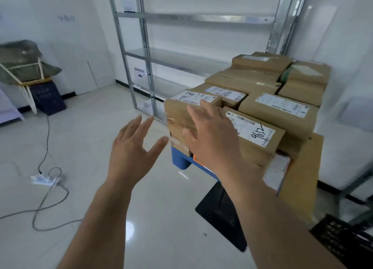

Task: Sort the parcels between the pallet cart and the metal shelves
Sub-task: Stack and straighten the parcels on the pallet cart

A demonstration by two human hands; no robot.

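Note:
Several brown cardboard parcels with white labels are stacked on a blue pallet cart [178, 159] at the right. The nearest corner parcel [177, 115] stands at the stack's front left. My right hand [210, 135] is spread in front of this parcel, fingers straight, holding nothing; contact cannot be told. My left hand [134, 147] hovers open to the left of the parcel, apart from it. Beside it lies a parcel marked 2596 [254, 133]. Tall metal shelves [193, 19] stand behind the cart, their upper levels bare.
A power strip [45, 179] with trailing cables lies on the tiled floor at left. A black mat [220, 212] sits below the cart. A black crate [347, 240] is at bottom right. A dark crate [47, 97] and a covered frame stand at far left.

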